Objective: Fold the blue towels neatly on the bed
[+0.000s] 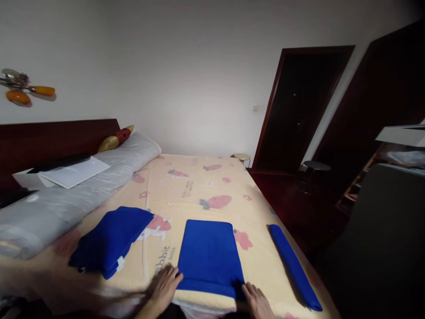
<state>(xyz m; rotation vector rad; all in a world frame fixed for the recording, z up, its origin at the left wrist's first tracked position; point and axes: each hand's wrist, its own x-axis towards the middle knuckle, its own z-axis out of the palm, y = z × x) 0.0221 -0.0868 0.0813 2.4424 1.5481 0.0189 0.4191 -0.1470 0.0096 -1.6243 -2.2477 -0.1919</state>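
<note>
A blue cloth [210, 252], folded into a flat rectangle, lies in front of me on the bed, its near edge turned up in a narrow band. At its near left corner, my left hand [166, 285] has its fingers curled on the edge. My right hand [257, 301] pinches the near right corner; its thumb is hidden. To the left lies a loosely folded pile of blue cloth [113, 239] with a white tag. Along the bed's right side rests a tightly rolled blue cloth [294, 266].
The bed [186, 186] has a cream sheet with carrot and rabbit prints. A grey roll in plastic [133, 153] and a white box lid [76, 173] lie near the headboard [59, 137]. Beyond the bed's right edge stand a round stool [317, 166] and a dark door [299, 110].
</note>
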